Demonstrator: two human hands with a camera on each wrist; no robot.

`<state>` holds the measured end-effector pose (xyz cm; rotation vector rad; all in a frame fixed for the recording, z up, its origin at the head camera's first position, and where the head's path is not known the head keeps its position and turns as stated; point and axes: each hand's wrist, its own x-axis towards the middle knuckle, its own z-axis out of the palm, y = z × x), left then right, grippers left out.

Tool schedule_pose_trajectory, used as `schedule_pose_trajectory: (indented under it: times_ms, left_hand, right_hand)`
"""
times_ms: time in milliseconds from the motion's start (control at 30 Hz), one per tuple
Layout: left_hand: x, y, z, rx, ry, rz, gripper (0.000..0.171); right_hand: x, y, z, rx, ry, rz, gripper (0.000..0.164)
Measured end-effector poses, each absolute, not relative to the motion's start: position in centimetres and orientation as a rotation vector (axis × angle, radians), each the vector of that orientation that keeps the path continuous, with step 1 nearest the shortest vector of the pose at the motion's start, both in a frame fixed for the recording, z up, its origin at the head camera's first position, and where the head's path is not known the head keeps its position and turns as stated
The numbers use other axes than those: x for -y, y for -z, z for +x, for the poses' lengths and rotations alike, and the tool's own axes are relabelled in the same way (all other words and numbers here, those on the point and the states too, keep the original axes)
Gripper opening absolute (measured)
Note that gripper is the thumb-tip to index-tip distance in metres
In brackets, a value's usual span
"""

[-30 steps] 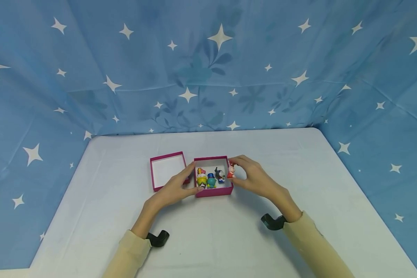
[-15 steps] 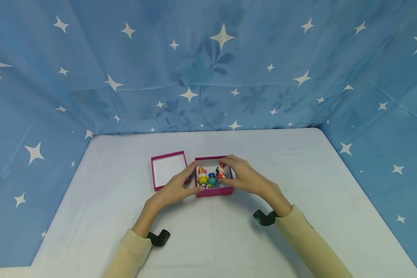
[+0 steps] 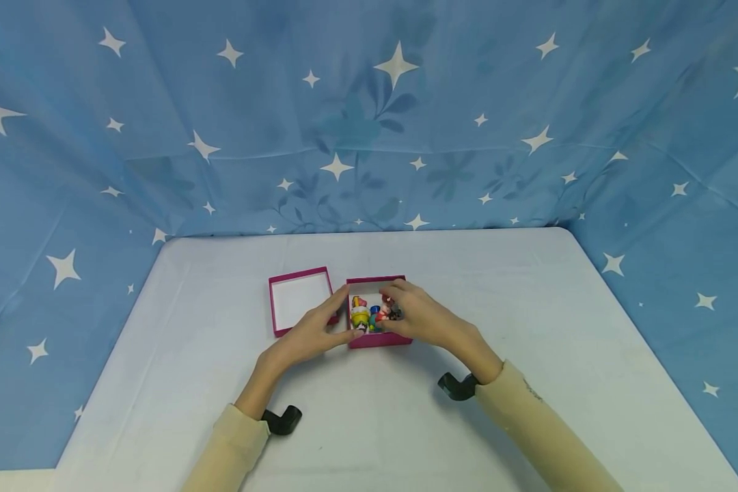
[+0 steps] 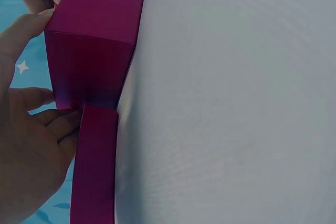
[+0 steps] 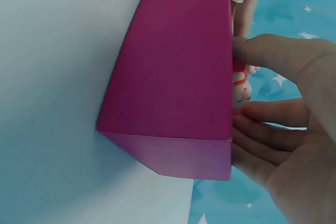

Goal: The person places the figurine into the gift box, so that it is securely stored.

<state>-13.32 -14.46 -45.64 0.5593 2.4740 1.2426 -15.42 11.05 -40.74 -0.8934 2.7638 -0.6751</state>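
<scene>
A magenta box point(image 3: 378, 340) with a white inside stands on the table, holding several small toy figurines. My left hand point(image 3: 312, 329) grips the box's left end, thumb at the front corner and fingers toward the back. My right hand point(image 3: 427, 316) reaches over the right side and pinches a red-and-white figurine point(image 3: 384, 312) between thumb and fingers, low inside the box. The right wrist view shows part of this figurine point(image 5: 241, 86) above the rim. To its left are a yellow figurine point(image 3: 360, 318) and a teal one with a blue hat point(image 3: 374, 320). A dark figurine point(image 3: 396, 312) is partly hidden by the right hand.
A shallow magenta lid point(image 3: 298, 275), white inside, lies face up just left of the box, close to the left hand's fingers. A white cloth covers the table point(image 3: 369, 424). A blue curtain with white stars point(image 3: 369, 137) hangs behind and along both sides.
My right hand has moved left from the box's right edge, carrying the red-and-white figurine over the dark one toward the teal one. The left hand keeps its place on the box.
</scene>
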Motion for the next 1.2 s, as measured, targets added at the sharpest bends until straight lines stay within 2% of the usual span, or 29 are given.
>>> schedule_pose_trajectory:
  times_ms: [367,600,833,1200]
  left_hand:
    - [14.5,45.9,-13.4,-2.477,-1.245,0.557,0.099]
    - [14.4,45.9,-13.4,-2.47,-1.25,0.554,0.098]
    - [14.4,45.8,-13.3,-2.453,-1.248,0.529,0.098]
    - [14.5,46.1,-13.5,-2.476,-1.236,0.545,0.098]
  right_hand:
    - [-10.5,40.9,-15.9,-2.723,0.583,-0.882,0.051]
    - [-9.0,39.8,-16.1,-2.65,0.552,-0.658,0.03]
    - [-7.7,39.8,-16.3,-2.611,0.481,-0.488,0.03]
    - [-7.7,40.2,-16.8,-2.604,0.506,-0.533,0.029]
